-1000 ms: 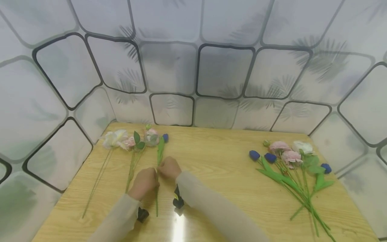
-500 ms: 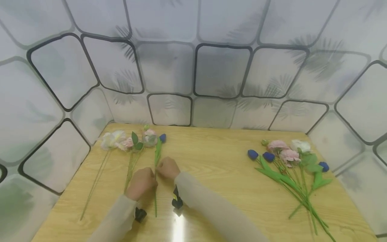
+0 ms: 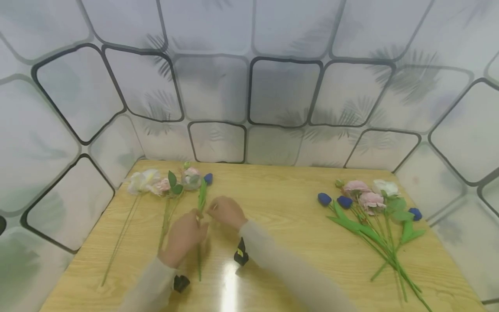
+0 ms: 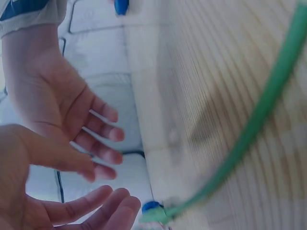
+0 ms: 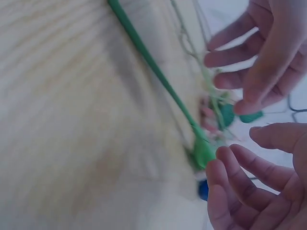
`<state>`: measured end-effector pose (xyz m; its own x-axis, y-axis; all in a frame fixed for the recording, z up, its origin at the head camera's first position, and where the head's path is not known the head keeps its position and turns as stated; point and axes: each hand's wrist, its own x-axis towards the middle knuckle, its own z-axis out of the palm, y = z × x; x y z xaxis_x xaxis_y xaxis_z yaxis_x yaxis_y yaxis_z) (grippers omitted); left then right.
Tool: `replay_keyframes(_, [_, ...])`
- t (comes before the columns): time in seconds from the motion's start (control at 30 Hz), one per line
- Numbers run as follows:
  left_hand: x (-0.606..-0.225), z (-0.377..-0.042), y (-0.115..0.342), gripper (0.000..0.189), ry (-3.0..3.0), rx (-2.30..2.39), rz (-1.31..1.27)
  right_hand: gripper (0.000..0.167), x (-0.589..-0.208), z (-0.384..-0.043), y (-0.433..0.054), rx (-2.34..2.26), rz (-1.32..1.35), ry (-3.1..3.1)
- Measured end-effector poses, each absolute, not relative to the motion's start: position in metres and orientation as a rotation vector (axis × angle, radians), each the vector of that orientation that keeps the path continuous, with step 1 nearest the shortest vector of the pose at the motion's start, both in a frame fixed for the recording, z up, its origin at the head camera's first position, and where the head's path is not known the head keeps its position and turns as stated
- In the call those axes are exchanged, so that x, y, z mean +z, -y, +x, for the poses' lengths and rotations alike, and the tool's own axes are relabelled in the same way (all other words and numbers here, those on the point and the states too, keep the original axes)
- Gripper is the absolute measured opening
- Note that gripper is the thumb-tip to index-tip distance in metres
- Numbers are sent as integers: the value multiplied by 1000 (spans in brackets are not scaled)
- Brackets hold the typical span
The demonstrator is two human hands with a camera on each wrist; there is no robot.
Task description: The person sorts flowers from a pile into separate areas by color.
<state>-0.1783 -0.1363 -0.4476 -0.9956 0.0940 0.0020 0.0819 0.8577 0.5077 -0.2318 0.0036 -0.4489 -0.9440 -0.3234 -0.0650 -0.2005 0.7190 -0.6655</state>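
A blue tulip (image 3: pixel 208 178) lies lengthwise on the wooden table, its green stem (image 3: pixel 200 268) pointing toward me. My left hand (image 3: pixel 185 236) hovers at the stem's left side, fingers loosely bent and thumb apart from them. Just across the stem is my right hand (image 3: pixel 228 212), with relaxed fingers and nothing between them. Both palms face each other in the left wrist view, and the green stem (image 4: pixel 254 115) runs past them on the tabletop. The right wrist view shows the tulip's green leaf (image 5: pixel 204 152) beside the right hand's (image 5: pixel 259 191) fingertips.
Left of the tulip lie a white flower (image 3: pixel 144 181) and pink flowers (image 3: pixel 192 180) on long stems. At the right, a crossed bunch holds pink blooms (image 3: pixel 371 202), a white bloom (image 3: pixel 386 188) and blue tulips (image 3: pixel 324 199). A patterned curtain (image 3: pixel 288 91) surrounds the table (image 3: pixel 273 195).
Both hands have come off the tulip stem and their fingers have loosened. The right hand has shifted slightly right and away from the stem. The tulip stays on the table.
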Motion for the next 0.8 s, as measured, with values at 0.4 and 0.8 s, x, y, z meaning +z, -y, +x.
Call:
replay_keyframes(0.4, [-440,-166,87,29,-2957,935,368,14,-404,-209,-84,-1066,-401,-2890])
replay_keyframes(0.8, [-438,-170,21,28,-2859,1032,597,10,-399,-177,-185,-1056,-262,-3064])
